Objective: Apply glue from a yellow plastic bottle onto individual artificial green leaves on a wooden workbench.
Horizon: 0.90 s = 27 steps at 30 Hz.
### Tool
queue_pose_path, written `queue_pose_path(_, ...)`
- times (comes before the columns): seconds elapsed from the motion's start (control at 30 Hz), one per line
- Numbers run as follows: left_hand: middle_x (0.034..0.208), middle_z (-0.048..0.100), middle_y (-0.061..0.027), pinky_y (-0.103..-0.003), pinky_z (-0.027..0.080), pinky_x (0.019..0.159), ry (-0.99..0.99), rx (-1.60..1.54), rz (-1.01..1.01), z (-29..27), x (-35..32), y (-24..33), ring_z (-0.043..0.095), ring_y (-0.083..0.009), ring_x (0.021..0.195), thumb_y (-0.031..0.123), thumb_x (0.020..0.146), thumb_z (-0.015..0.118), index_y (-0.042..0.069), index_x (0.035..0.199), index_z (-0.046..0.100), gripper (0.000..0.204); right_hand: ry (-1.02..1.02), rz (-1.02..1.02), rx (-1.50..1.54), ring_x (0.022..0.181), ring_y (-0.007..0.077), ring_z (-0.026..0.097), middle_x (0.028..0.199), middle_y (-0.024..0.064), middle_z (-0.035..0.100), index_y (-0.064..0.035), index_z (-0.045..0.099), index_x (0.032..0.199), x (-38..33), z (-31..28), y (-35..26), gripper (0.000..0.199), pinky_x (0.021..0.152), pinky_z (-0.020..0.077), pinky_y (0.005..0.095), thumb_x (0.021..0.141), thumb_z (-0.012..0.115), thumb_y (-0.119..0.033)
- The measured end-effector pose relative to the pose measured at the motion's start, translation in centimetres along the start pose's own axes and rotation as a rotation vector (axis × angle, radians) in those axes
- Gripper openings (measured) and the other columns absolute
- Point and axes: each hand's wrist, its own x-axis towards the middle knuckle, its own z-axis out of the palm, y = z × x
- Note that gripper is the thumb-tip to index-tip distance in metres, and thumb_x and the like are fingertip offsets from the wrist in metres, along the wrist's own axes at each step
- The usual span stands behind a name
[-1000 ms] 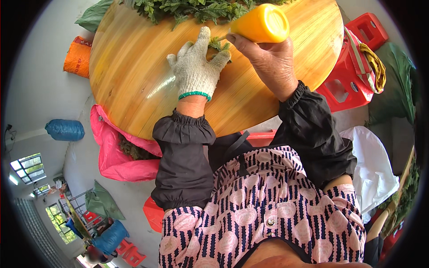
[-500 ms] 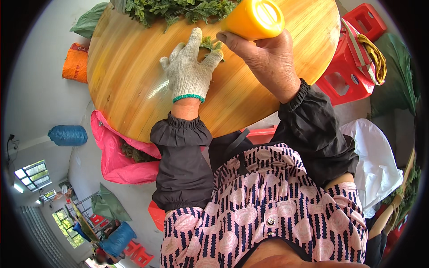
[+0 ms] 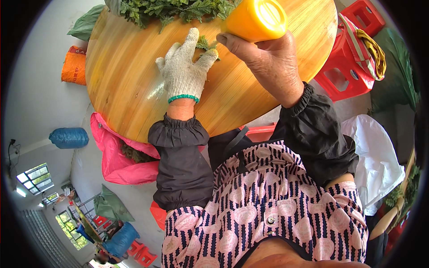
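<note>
My left hand (image 3: 185,67), in a white knitted glove with a green cuff edge, lies over the round wooden table with its fingers spread. Between its index finger and thumb is a small green artificial-looking sprig (image 3: 203,43), touched at its edges and partly covered by them. My right hand (image 3: 272,62) is bare and wrapped around a yellow plastic bottle (image 3: 259,20), whose base faces up toward me. The bottle's other end is hidden, close above the sprig's right side. Several green leafy sprigs (image 3: 174,11) are heaped at the table's far edge.
The table (image 3: 129,89) has a curved near edge. A pink bag (image 3: 107,156) with greenery sits below its left side. Red stools (image 3: 339,78), one with a striped bag, stand at the right. A white sack (image 3: 373,156) is beside my right arm. An orange bag (image 3: 73,67) lies at the left.
My left hand and the sprig have shifted slightly left, and less of the sprig's curve shows. The bottle stays in my right hand, nearly in place.
</note>
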Motion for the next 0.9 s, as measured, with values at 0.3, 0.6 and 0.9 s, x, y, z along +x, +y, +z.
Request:
queue_pose_path(0.3, 0.11, 0.072, -0.0072, -0.061, 0.033, 0.108, -0.095, -0.024, -0.044, -0.5, -0.1, 0.3, 0.063, -0.0312, 0.112, 0.04, 0.093, 0.072, 0.024, 0.144, 0.058, 0.055, 0.016, 0.053, -0.033, 0.096, 0.0152, 0.073, 0.101, 0.0074, 0.076, 0.0032, 0.07, 0.108, -0.5, -0.1, -0.8, 0.021, 0.088, 0.0583, 0.0305, 0.09, 0.078, -0.003)
queue_pose_path(0.6, 0.118, 0.073, -0.0082, -0.068, 0.025, 0.116, -0.118, 0.017, -0.081, -0.2, -0.3, 0.3, 0.055, -0.0339, 0.132, 0.033, 0.102, 0.058, 0.026, 0.146, 0.057, 0.045, 0.053, 0.071, -0.034, 0.096, 0.0156, 0.073, 0.101, 0.0076, 0.076, 0.0033, 0.071, 0.109, -1.6, -0.2, -0.6, 0.023, 0.087, 0.0583, 0.0302, 0.089, 0.08, -0.004)
queue_pose_path(0.9, 0.115, 0.073, -0.0073, -0.068, 0.026, 0.115, -0.071, -0.008, -0.092, 0.8, -0.7, -0.7, 0.057, -0.0337, 0.129, 0.034, 0.1, 0.061, 0.026, 0.144, 0.06, 0.044, 0.045, 0.117, -0.04, 0.094, 0.0167, 0.074, 0.101, 0.0095, 0.076, 0.0052, 0.07, 0.109, -2.3, -0.2, -0.2, 0.023, 0.087, 0.0591, 0.03, 0.089, 0.078, -0.002)
